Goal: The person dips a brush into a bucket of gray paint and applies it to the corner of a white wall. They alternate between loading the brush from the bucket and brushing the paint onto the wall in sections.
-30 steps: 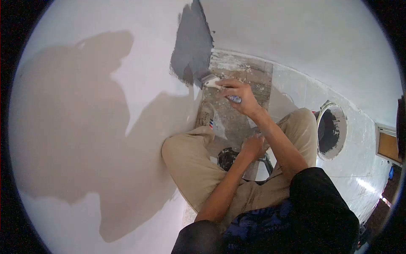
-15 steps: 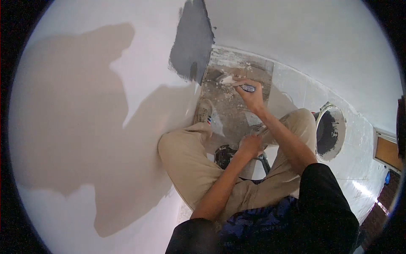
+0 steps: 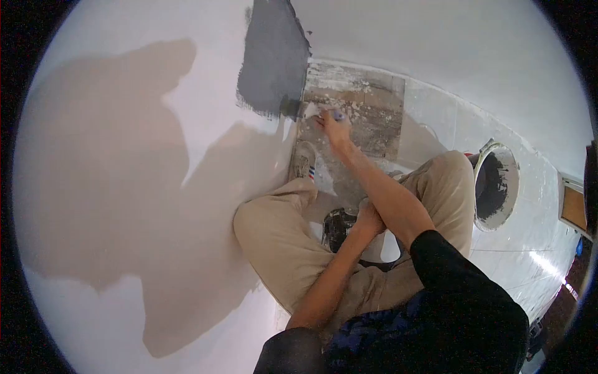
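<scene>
My right hand (image 3: 336, 129) is closed round a paintbrush (image 3: 310, 110), its pale ferrule and the end of its handle showing. The dark bristles touch the lower edge of a grey painted patch (image 3: 275, 56) on the white wall at the left, near the floor corner. Between my knees, my left hand (image 3: 369, 219) looks closed. My right forearm crosses over it, and what it may hold is hidden. Just left of that hand is a dark, paint-speckled object (image 3: 337, 229) whose kind I cannot make out.
A bucket (image 3: 512, 187) coated inside with dark grey stands on the floor at the right, beside my knee. My shoe (image 3: 304, 161) is close to the left wall. A dirty, wood-look board (image 3: 380, 103) spattered with white lies in the corner. Another white wall (image 3: 448, 43) rises behind.
My right hand has moved left with the paintbrush, from over the dirty board to the wall, where the bristles now meet the grey patch. The view has shifted slightly.
</scene>
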A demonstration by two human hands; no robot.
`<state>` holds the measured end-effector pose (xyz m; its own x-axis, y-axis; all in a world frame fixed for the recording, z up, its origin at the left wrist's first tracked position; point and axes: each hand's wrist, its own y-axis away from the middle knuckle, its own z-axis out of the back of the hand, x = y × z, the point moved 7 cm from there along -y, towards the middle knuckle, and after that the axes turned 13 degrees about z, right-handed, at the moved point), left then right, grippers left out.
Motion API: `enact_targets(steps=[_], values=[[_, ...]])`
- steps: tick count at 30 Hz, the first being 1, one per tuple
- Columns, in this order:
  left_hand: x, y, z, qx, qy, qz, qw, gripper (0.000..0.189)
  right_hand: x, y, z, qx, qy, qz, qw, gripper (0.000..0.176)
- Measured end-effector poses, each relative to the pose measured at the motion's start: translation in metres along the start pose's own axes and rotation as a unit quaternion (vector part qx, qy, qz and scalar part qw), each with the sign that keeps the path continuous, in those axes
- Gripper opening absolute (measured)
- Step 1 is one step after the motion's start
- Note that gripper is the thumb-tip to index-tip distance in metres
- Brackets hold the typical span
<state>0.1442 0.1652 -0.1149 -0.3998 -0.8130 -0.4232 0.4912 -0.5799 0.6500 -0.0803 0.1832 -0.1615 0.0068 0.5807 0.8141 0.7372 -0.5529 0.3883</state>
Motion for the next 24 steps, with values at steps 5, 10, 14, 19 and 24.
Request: enact_targets(steps=[5,10,14,19,24], values=[[0.01,0.0,-0.021,-0.192,0.09,-0.067,0.975,0.047,-0.025,-0.023,-0.025,0.026,0.295,0.172,0.939,0.021],[-0.003,0.019,0.015,-0.046,0.057,-0.053,0.996,0.052,-0.027,-0.022,-0.049,0.08,0.134,0.104,0.982,0.018],[-0.004,0.018,0.014,-0.016,0.091,-0.033,0.995,0.054,0.013,-0.006,-0.043,0.057,-0.055,0.045,0.996,0.019],[-0.004,0.011,-0.005,-0.025,0.038,-0.059,0.997,0.058,0.0,-0.015,-0.035,0.06,0.143,0.117,0.981,0.019],[-0.003,0.02,0.02,0.044,0.086,-0.04,0.995,0.067,0.005,-0.001,-0.071,0.075,0.086,0.073,0.991,0.014]])
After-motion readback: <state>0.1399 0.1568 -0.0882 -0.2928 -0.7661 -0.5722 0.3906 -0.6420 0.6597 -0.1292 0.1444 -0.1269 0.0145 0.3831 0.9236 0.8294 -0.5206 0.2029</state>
